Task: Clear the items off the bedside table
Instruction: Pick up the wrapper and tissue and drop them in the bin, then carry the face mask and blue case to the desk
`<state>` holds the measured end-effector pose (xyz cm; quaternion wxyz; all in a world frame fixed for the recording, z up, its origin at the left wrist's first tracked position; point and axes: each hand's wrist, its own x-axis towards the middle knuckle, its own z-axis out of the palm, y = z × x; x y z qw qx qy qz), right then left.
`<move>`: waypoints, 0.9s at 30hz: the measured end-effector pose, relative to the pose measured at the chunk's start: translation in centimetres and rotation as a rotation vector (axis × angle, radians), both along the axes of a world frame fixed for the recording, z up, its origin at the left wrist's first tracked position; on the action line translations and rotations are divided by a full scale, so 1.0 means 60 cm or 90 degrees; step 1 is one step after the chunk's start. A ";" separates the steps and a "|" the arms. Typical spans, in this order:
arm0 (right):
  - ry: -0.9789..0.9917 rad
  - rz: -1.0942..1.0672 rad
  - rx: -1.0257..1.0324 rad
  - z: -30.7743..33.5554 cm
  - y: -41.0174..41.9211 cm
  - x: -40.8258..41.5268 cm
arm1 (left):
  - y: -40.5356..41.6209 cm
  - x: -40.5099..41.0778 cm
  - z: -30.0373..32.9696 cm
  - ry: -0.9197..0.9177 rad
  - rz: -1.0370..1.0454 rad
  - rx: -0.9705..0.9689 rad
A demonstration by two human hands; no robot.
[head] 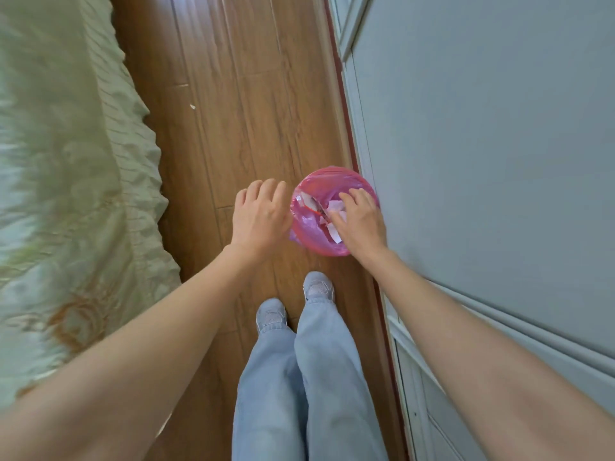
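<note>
A small round bin lined with a pink plastic bag (319,183) stands on the wooden floor against the grey wall. White paper scraps (333,207) and a wrapper with red edges lie inside it. My right hand (359,217) hovers over the bin's right half, fingers spread, palm down, with nothing visibly held. My left hand (261,214) hangs just left of the bin's rim, fingers loosely apart and empty. The bedside table is out of view.
A bed with a pale green quilted cover (66,194) fills the left side. A grey panelled wall or door (482,161) runs along the right. Wooden floor (239,94) stretches ahead between them. My feet in grey shoes (271,314) stand just behind the bin.
</note>
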<state>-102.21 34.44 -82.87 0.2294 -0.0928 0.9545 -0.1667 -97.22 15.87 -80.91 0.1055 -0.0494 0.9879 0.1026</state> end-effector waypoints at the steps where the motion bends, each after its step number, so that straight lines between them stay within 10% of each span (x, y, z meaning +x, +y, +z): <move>1: 0.007 0.012 -0.003 0.036 -0.005 0.007 | -0.005 0.005 0.030 -0.006 0.009 0.002; 14: 0.114 0.120 -0.066 0.504 -0.128 0.130 | -0.112 0.141 0.471 0.027 0.162 -0.008; 27: 0.168 0.304 -0.113 0.730 -0.278 0.195 | -0.217 0.389 0.715 0.062 0.389 -0.082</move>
